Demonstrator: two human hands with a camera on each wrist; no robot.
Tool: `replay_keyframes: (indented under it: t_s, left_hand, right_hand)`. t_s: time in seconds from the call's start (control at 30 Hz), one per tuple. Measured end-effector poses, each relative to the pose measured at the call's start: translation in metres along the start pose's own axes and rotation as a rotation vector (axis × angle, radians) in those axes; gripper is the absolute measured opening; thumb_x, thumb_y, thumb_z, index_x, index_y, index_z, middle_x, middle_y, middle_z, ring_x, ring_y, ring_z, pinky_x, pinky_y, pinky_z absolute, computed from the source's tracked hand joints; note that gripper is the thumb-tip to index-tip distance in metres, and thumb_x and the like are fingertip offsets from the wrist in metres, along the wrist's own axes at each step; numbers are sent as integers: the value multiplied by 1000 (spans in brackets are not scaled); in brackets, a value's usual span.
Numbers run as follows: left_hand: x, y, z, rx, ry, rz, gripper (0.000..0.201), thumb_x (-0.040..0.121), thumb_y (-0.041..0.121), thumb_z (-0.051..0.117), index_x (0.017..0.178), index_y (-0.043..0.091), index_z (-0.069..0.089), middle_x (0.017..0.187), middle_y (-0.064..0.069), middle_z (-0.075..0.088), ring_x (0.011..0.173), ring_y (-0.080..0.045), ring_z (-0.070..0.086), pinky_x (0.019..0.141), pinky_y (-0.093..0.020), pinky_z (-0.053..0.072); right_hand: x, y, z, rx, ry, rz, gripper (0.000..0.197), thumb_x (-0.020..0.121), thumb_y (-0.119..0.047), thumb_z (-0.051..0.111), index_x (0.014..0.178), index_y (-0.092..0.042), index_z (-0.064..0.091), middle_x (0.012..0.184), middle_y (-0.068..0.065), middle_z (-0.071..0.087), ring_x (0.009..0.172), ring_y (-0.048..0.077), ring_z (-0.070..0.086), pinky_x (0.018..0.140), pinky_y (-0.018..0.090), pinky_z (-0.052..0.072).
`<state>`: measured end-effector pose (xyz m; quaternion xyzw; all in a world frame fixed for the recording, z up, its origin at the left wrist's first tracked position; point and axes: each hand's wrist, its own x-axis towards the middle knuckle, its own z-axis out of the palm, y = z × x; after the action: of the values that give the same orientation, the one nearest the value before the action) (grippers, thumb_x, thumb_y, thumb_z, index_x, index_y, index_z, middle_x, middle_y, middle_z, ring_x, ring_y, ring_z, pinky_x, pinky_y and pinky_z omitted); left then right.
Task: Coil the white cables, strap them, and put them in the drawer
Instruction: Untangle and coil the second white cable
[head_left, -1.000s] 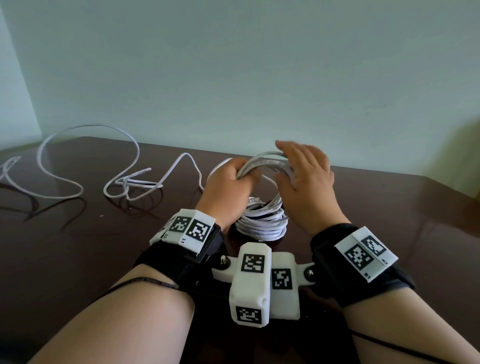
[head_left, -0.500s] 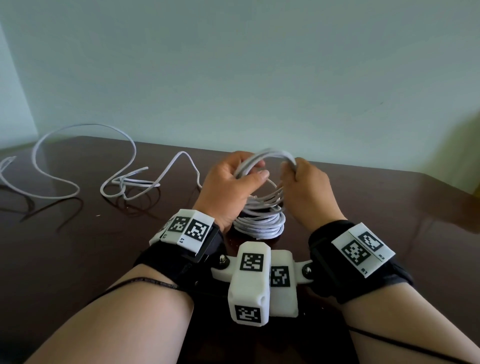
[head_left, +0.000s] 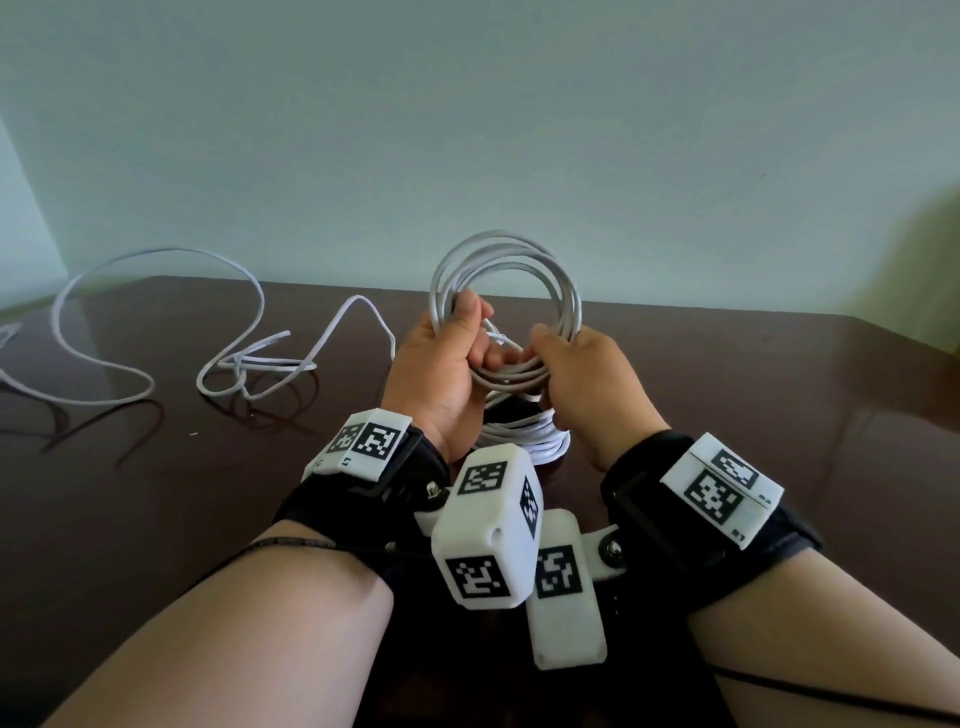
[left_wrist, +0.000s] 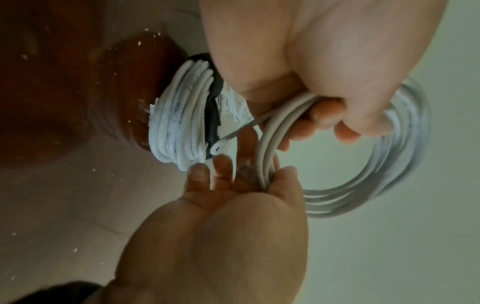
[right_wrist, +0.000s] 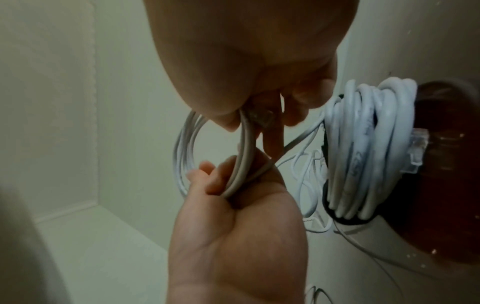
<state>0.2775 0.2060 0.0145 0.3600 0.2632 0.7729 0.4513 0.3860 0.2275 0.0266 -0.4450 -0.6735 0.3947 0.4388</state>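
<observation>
A coil of white cable stands upright above the table, and both hands hold it. My left hand pinches its left side under the thumb. My right hand grips the lower right of the loop, fingers curled round the strands. A thin cable end pokes out between the two hands. Beneath them a second white coil lies flat on the table with a black strap round it and a clear plug at its side.
A loose white cable sprawls in loops over the left half of the dark brown table. A pale wall runs close behind the table's far edge. No drawer is in view.
The coil has been lifted off the strapped bundle and turned upright, so it now faces me. Both hands rose with it and shifted to its lower part.
</observation>
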Motion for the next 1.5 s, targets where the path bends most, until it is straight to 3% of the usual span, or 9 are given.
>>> replay_keyframes:
  t_s: [0.23,0.37,0.57,0.77,0.93,1.03,1.27,1.4,1.5]
  left_hand:
    - [-3,1,4,36,-6,83,21,88,26,53,77,8,54,38,9,30,39,-7,30,55,-25,40]
    - [-4,2,4,-26,-74,80,20,85,25,61,70,12,59,41,9,30,43,-8,27,59,-28,29]
    - [-5,1,9,-10,-41,-61,25,93,25,49,74,9,50,41,7,34,39,-8,38,58,-26,50]
    - [0,-4,-1,312,181,-17,36,98,26,48,66,11,54,42,6,47,42,-12,51,70,-39,55]
    - [3,2,-8,869,304,161,19,88,33,57,93,15,59,98,-4,60,84,-18,57,73,-31,46]
    - [7,5,-15,908,371,188,53,78,31,68,125,21,47,130,-2,40,113,-16,48,96,-30,41]
    - [5,4,-16,509,58,34,83,67,22,74,139,28,32,139,1,44,125,-8,45,105,-34,41]
    - [3,5,-15,345,-63,0,64,74,10,72,133,16,46,126,-6,59,115,-12,57,101,-39,45]
    - [1,7,-12,269,-91,8,35,69,12,67,103,20,62,104,-7,64,95,-18,62,89,-36,50]
  right_hand:
    - [2,-3,2,-146,-67,60,29,93,-28,42,78,-7,55,65,8,49,60,23,51,66,43,54]
    - [3,-5,0,36,-102,126,26,95,-27,42,85,-7,56,73,12,60,53,24,64,63,39,57]
    - [7,2,-2,90,95,-21,12,88,-12,52,97,-17,47,91,9,64,79,29,65,73,43,56]
    - [4,2,-4,73,8,-57,17,90,-11,45,81,-25,49,74,-1,52,66,14,49,66,32,43]
    - [0,3,-1,117,4,-52,16,87,-10,46,78,-21,53,84,9,65,73,20,57,79,43,50]
    - [-1,2,-3,151,-4,-85,14,84,-10,47,76,-20,52,80,8,63,74,23,58,83,48,50]
    - [-1,2,-6,318,-4,-138,16,73,-19,50,62,-29,57,70,6,58,75,28,53,81,55,47]
    - [-1,2,-8,392,-25,-157,23,72,-16,49,58,-31,58,68,4,56,77,29,52,88,61,45]
    - [2,5,-8,431,-31,-155,23,72,-15,49,58,-31,59,69,7,56,75,28,52,87,61,45]
